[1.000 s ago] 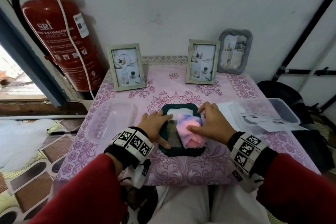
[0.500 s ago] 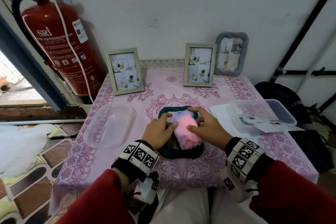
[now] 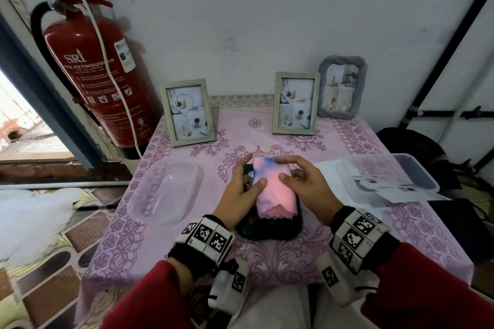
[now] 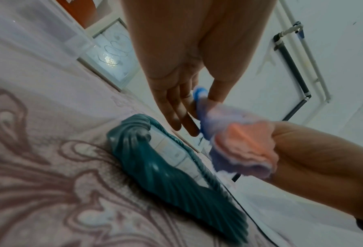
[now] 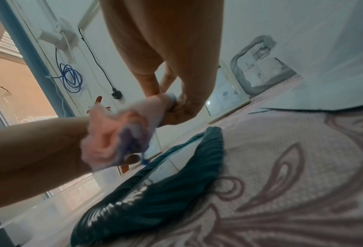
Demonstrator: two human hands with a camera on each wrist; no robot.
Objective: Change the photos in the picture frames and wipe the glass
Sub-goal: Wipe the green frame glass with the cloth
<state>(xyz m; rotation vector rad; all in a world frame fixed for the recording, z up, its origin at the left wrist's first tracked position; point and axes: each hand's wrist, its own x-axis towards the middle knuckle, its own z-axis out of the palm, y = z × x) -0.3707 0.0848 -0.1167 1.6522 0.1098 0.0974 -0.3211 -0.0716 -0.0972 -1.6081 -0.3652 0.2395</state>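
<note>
Sitting at a small desk [image 3: 267, 270] draped in a pink patterned cover and pushed against a white wall. Keeping the dark green frame [image 3: 267, 231] flat and glass-up at the near edge. Holding the pink-and-blue cloth [image 3: 272, 189], folded into a pad, over the frame's glass, and seemingly raised just clear of it in both wrist views. Pinching the pad's left edge between the thumb and fairly straight fingers of the left hand [image 3: 238, 195]. Curling the thumb and fingers of the right hand [image 3: 307, 189] round the pad's right edge.

Probably regripping or refolding partway through wiping. Doing it well likely meaning:
- presenting a clean flat face of the pad
- freeing one hand to pin the frame's rim against sliding on the slippery cover
- wiping in overlapping strokes right into the corners under the ribbed moulding
- keeping fingertips off the glass

Hiding most of the glass under cloth and hands, so not showing whether smears remain. Not showing which photo sits inside either, only pale patches in the left wrist view. Blurring the cloth in both wrist views.

Leaving a clear tub [image 3: 165, 195] left of the green frame. Leaving a lidded tub [image 3: 387, 176] with loose prints right of it, their pictures too small to read. Standing two pale wooden frames [image 3: 187, 112] [image 3: 295, 103] and a grey frame [image 3: 342, 87] beyond it by the wall, with a red extinguisher [image 3: 99, 75] far left.
</note>
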